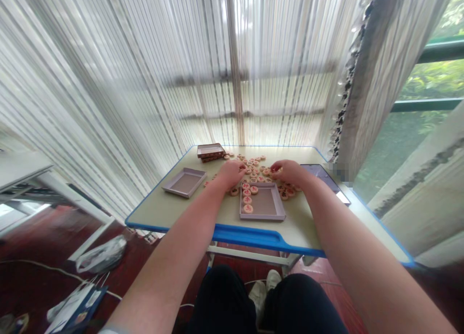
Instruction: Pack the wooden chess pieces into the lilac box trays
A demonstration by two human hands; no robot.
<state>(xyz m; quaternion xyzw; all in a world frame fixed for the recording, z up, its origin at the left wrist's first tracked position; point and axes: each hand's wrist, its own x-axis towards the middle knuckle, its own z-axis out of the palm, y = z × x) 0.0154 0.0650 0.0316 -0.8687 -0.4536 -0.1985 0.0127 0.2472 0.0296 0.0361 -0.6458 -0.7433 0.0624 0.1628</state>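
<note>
Amid scattered game pcs (253,175), L hand (231,173) & R hand (286,169) curled; can't tell if either pinches one.

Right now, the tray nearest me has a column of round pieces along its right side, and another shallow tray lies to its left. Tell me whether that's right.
Not quite: the column of round pieces runs along the left side of the nearest tray, as the head view shows. The other shallow tray does lie to its left.
</note>
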